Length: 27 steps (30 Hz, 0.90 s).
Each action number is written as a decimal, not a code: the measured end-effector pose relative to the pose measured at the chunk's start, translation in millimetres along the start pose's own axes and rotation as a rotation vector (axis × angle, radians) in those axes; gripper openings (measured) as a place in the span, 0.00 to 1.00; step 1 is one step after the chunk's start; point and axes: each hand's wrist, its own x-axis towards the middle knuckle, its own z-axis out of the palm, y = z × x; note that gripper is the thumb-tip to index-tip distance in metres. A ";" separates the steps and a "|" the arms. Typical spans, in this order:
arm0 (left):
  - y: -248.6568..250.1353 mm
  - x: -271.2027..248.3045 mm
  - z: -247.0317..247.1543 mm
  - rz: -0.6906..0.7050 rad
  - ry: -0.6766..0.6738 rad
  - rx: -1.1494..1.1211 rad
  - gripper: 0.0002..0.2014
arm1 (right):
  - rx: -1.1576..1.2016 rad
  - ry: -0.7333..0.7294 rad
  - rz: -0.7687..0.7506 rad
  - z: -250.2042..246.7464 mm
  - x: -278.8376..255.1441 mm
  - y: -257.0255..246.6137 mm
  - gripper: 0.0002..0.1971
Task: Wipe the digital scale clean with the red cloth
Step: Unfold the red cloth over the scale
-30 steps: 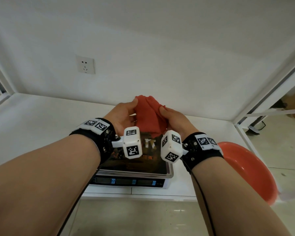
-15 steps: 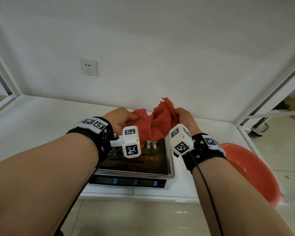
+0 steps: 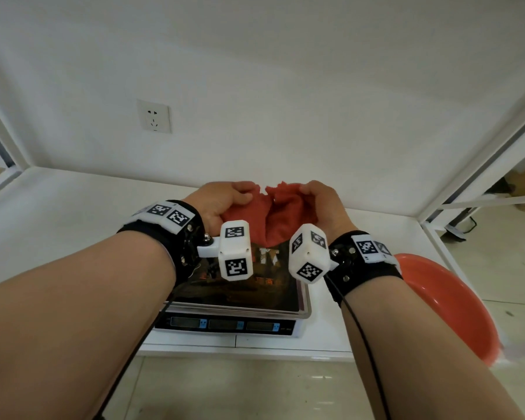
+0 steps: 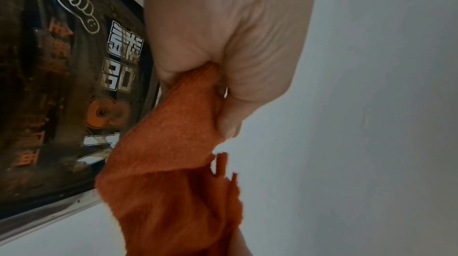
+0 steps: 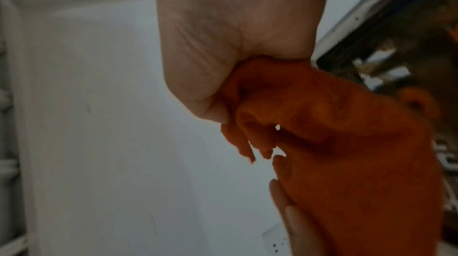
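Writing covers the scale's dark weighing plate: white block characters, a gold "80", orange characters and a looping cartoon squiggle, all seen best from the left wrist view; I cannot read the characters for certain. The digital scale (image 3: 234,310) sits at the near edge of the white tabletop (image 3: 58,213), its three display windows facing near. Over its far side both hands hold the red cloth (image 3: 273,219) up, the cloth hanging between them with its lower edge just above the plate. The left hand (image 3: 222,201) has its fingers curled around one bunched end, thumb on top; the right hand (image 3: 325,204) grips the other end the same way, in a closed fist. A red basin (image 3: 455,310) stands to the right, beyond the tabletop's edge; what it holds I cannot tell. A wall socket (image 3: 154,116) sits far left.
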 end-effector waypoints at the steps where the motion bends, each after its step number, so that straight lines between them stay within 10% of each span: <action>1: 1.4 -0.4 -0.3 0.002 -0.010 -0.014 0.17 | -0.058 -0.015 0.024 -3.1 1.4 -0.5 0.10; 6: 6.9 -1.9 11.3 -0.042 -0.221 -0.155 0.16 | -0.441 -0.239 0.027 3.2 0.8 2.5 0.24; 11: 9.3 5.0 16.0 0.006 -0.308 -0.213 0.24 | -0.517 -0.022 -0.072 -2.6 1.1 -5.0 0.19; 18: -1.3 11.0 16.3 0.067 -0.117 0.032 0.21 | -0.344 0.109 -0.091 -11.8 0.3 -9.9 0.14; 27: -7.4 10.9 22.8 -0.015 -0.169 0.084 0.08 | -0.401 -0.104 0.045 -2.0 2.4 0.2 0.22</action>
